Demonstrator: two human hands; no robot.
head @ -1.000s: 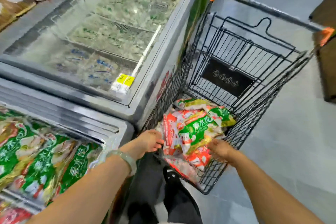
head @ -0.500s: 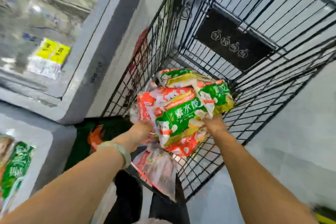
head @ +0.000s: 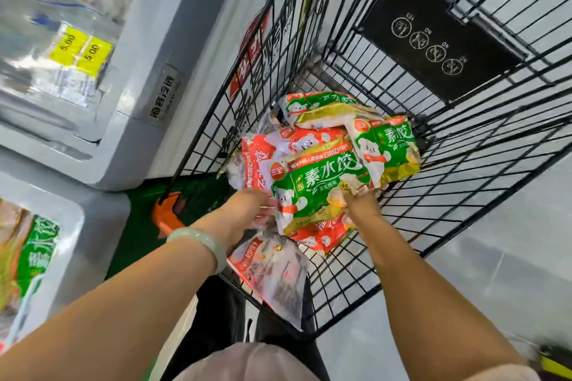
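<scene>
Read in white on the green plastic dumpling bag (head: 315,185): 素水饺, beside a round red logo and a white cartoon bear in a red scarf. Pinched at its left edge by the left hand (head: 247,210), thumb on top, fingers beneath. Gripped at its lower right corner by the right hand (head: 362,204), fingers curled into the wrapper. Held between both hands, over a pile of bags inside the black wire shopping cart (head: 418,216).

Just beyond the right hand, a second green plastic bag (head: 387,148) marked 素饺, with the same bear. Just beyond the left hand, a red-and-white plastic bag (head: 263,158), lettering too creased to read. Under the left wrist, nearer the body, a clear plastic bag with red print (head: 272,275), text blurred.

Far past both hands, on the cart's end wall, a black rectangular plaque (head: 433,37) with four crossed-out circle icons. Well off to the left of the left hand, a white chest freezer (head: 148,40) with two yellow price tags (head: 80,52), each reading 5.00. Round the left wrist, a pale green bangle (head: 201,244).
</scene>
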